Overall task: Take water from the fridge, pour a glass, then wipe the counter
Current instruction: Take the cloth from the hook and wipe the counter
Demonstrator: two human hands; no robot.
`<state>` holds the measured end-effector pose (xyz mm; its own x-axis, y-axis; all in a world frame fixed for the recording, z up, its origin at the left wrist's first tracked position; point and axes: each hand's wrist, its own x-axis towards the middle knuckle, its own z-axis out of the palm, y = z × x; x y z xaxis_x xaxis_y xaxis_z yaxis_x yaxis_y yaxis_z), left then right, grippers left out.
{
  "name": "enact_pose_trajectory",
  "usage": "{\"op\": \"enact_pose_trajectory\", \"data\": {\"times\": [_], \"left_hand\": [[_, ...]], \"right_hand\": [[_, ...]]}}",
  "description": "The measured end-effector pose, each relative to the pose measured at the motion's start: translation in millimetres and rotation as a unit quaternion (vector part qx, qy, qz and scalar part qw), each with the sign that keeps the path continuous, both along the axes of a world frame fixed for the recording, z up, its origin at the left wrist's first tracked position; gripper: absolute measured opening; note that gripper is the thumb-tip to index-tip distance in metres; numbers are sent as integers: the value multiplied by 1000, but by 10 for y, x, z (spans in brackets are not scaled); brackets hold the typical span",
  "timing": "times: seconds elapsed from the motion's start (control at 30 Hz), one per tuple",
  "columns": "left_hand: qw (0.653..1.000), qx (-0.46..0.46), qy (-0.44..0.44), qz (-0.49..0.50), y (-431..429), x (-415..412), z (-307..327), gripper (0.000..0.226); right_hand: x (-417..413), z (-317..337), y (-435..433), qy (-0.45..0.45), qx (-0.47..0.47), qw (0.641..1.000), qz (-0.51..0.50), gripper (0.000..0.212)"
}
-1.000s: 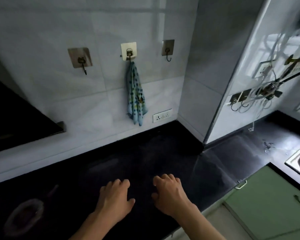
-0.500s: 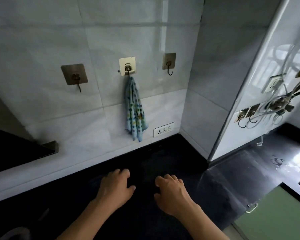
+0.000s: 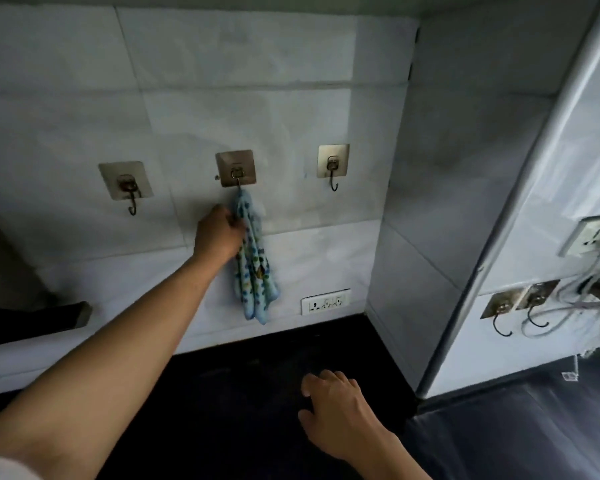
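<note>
A light blue cloth [image 3: 255, 268] with coloured dots hangs from the middle wall hook [image 3: 236, 173] on the white tiled wall. My left hand [image 3: 219, 233] is stretched up to the cloth and grips its upper part just below the hook. My right hand [image 3: 336, 407] rests on the black counter [image 3: 243, 382] with its fingers loosely spread, holding nothing. No water bottle or glass is in view.
Two bare hooks flank the middle one, a left hook [image 3: 127, 185] and a right hook [image 3: 333, 168]. A white socket strip [image 3: 325, 302] sits low on the wall. A tiled pillar [image 3: 465, 202] juts out at the right, with more hooks [image 3: 520, 306] and cables beyond it.
My left hand has lifted off the counter and reached up to take hold of the hanging cloth. My view has tilted upward. The right hand stays on the counter.
</note>
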<state>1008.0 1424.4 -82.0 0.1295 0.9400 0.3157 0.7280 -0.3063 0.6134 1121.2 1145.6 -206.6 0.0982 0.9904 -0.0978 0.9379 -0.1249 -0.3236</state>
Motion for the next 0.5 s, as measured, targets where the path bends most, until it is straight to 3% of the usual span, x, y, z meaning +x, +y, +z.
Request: {"op": "enact_pose_trajectory", "data": {"times": [0.17, 0.3, 0.5], "left_hand": [[1000, 17, -5, 25, 124, 49, -1, 23], [993, 66, -94, 36, 108, -68, 249, 18], [938, 279, -206, 8, -194, -192, 1244, 10]], "right_hand": [[282, -37, 36, 4, -32, 999, 38, 37], [371, -61, 84, 14, -30, 999, 42, 37], [293, -40, 205, 28, -11, 998, 59, 34]]}}
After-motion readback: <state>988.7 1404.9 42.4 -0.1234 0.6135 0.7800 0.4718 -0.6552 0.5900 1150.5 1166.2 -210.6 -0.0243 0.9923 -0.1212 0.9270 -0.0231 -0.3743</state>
